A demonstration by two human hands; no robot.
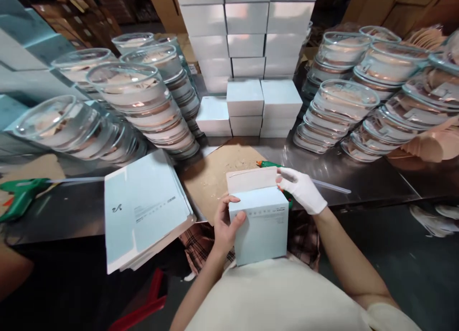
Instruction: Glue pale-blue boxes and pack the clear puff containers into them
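A pale blue cardboard box point(261, 230) stands close against my body at the table's front edge, with small print along its upper part. Its pale flap point(253, 179) is raised on the far side. My left hand point(227, 223), bare, grips the box at its upper left, thumb on the near face. My right hand point(301, 187), in a white glove, has thumb and fingers closed at the flap's right end. Just behind the box lies a green glue gun point(270, 164) with an orange tip, partly hidden by the box and glove. A translucent glue stick point(332, 186) extends to the right.
Flat blue box sheets point(143, 211) are stacked to the left. Another green glue gun point(21, 194) lies at far left. Tan cardboard point(215, 171) covers the table's middle. White boxes point(245, 99) rise behind, flanked by stacked clear-lidded containers point(143, 101). A red frame point(143, 307) is below.
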